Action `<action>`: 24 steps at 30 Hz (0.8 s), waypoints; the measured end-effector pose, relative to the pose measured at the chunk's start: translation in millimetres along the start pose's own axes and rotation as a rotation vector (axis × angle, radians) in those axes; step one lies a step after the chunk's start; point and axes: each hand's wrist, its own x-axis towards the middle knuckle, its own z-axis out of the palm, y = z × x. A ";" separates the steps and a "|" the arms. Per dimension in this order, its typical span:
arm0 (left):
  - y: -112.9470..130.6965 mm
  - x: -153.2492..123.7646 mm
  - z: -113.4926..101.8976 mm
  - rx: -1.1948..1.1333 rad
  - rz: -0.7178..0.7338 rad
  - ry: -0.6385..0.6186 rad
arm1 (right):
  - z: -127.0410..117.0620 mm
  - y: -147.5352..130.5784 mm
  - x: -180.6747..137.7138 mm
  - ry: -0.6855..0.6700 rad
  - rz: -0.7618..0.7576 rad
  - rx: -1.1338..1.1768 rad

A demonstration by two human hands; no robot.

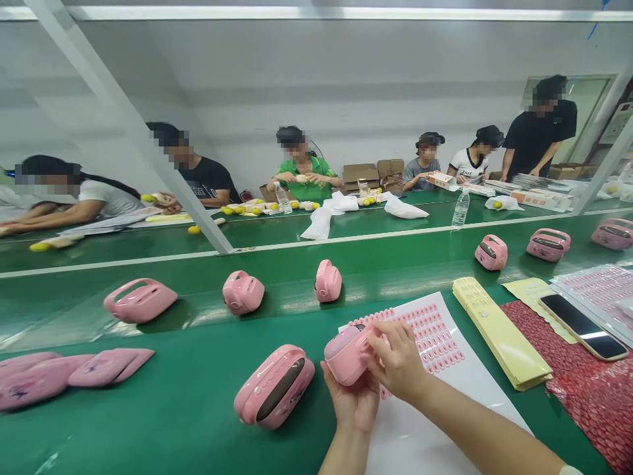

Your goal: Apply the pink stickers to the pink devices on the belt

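left grip (355, 404): holds pink device (345, 361) | right grip (401, 359): touches its side

left hand (355, 402) — cupped, palm up | right hand (401, 361) — curled, seemingly pinching | right forearm (479, 422) bare, slanting

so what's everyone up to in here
One person's left hand cradles a pink unit from below, with the right hand at its end. A white sheet of small red shapes lies beneath. A second unit sits to the left, and more stand farther back. Beyond, other people sit or stand at work.
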 end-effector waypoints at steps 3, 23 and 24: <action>-0.1 0.0 -7.2 -0.052 -0.029 -0.092 | -2.1 2.2 0.9 -0.053 0.045 -0.009; -0.2 -3.4 -4.3 0.306 -0.119 0.156 | 11.3 67.5 27.0 -0.354 0.678 0.296; 1.4 -2.7 -3.2 0.300 -0.114 0.180 | 12.3 77.6 28.4 -0.382 0.704 0.227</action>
